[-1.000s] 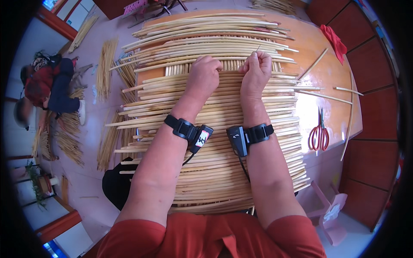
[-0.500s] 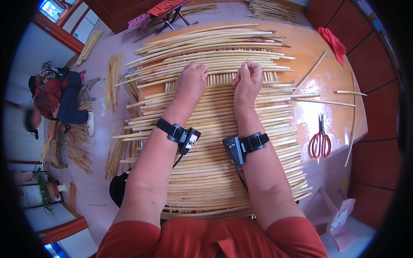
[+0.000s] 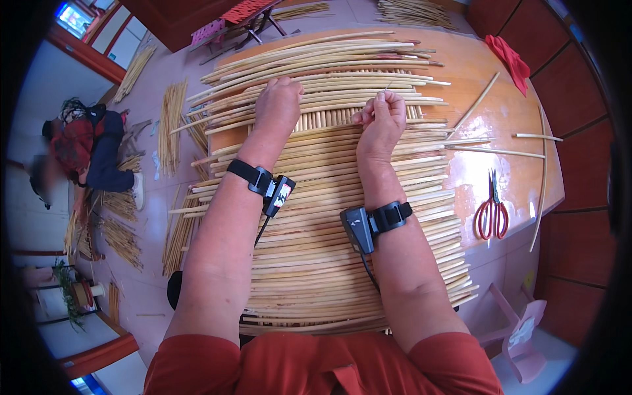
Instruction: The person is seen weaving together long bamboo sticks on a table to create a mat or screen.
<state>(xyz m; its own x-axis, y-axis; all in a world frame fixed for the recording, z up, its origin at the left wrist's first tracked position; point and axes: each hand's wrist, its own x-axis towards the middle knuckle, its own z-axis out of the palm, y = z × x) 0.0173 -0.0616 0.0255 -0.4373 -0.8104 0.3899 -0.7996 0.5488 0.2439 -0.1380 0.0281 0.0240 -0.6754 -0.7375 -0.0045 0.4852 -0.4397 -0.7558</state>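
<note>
Since the earlier frame the left hand (image 3: 278,104) has slid leftward, widening its distance from the right hand (image 3: 384,117), which stays nearly put. Table (image 3: 520,181): rows of sticks (image 3: 329,191) cover it, some tips overhanging its left edge; crosswise rods (image 3: 329,119) show in a gap toward the far edge. Hands apart at this gap: left curled, contents hidden; right pinched. Scissors (image 3: 492,214) lie by the near edge, at right. Right fingertips hold a thin sliver (image 3: 387,86), possibly a needle. Judgement: pinch firmly, pull evenly, keep sticks parallel.
</note>
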